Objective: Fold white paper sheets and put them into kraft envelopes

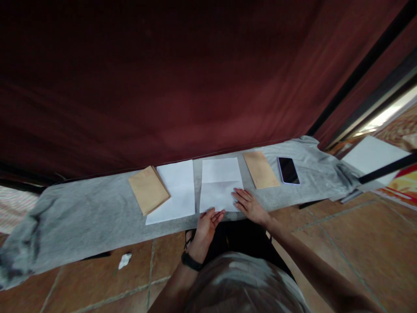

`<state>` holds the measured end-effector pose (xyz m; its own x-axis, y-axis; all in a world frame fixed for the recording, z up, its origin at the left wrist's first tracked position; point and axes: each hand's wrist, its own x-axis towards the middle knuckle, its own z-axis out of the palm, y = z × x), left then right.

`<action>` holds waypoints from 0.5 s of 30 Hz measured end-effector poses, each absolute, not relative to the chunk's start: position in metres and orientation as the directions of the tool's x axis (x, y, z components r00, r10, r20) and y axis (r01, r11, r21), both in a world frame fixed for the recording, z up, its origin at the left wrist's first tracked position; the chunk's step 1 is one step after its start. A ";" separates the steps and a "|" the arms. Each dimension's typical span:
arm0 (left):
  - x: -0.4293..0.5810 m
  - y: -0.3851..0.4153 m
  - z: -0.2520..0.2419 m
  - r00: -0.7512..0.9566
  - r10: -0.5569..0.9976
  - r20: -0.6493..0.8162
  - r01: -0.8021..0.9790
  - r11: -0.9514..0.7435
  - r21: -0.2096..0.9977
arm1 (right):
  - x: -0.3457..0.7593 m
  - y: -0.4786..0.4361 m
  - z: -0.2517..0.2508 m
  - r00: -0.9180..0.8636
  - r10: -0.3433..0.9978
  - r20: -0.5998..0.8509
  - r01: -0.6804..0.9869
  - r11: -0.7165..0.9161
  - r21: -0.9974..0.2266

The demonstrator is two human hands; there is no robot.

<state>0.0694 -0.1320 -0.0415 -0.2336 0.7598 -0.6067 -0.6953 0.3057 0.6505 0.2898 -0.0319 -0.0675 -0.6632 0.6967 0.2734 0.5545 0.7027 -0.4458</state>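
A white sheet of paper (220, 182) with a crease across its middle lies on a grey cloth (91, 213) in front of me. My left hand (208, 224) rests at the sheet's near edge with fingers stretched out, holding nothing. My right hand (249, 204) lies flat on the sheet's near right corner, fingers spread. A second white sheet (177, 189) lies to the left, with a brown envelope (148, 189) partly on it. Another brown envelope (260, 169) lies to the right.
A black phone (288, 170) lies on the cloth right of the envelope. A dark red curtain (163, 87) hangs behind. A crumpled paper scrap (124, 260) sits on the tiled floor. More white paper (371, 156) lies at far right.
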 end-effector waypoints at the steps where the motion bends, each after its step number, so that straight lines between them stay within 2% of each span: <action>1: 0.072 -0.134 -0.044 -0.238 0.754 -0.613 -0.713 0.293 0.637 | 0.293 -0.035 -0.066 -0.676 0.687 0.266 0.552 0.711 -0.435; 6: 0.084 -0.139 -0.046 -0.240 0.725 -0.646 -0.799 0.230 0.555 | 0.305 -0.040 -0.058 -0.761 0.611 0.220 0.494 0.765 -0.414; 9: 0.087 -0.140 -0.036 -0.229 0.722 -0.653 -0.801 0.242 0.547 | 0.307 -0.041 -0.059 -0.764 0.611 0.206 0.497 0.761 -0.416; 13: 0.089 -0.153 -0.022 -0.115 0.723 -0.681 -0.730 0.404 0.551 | 0.306 -0.038 -0.063 -0.751 0.626 0.210 0.504 0.749 -0.431; 15: 0.090 -0.161 -0.018 -0.029 0.748 -0.663 -0.592 0.522 0.614 | 0.306 -0.037 -0.066 -0.740 0.636 0.218 0.509 0.742 -0.437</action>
<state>0.0902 -0.1615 -0.0180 -0.0291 0.7477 -0.6634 -0.5918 0.5219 0.6143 0.3056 -0.0369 -0.0659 -0.7399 0.6364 0.2182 0.5088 0.7415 -0.4374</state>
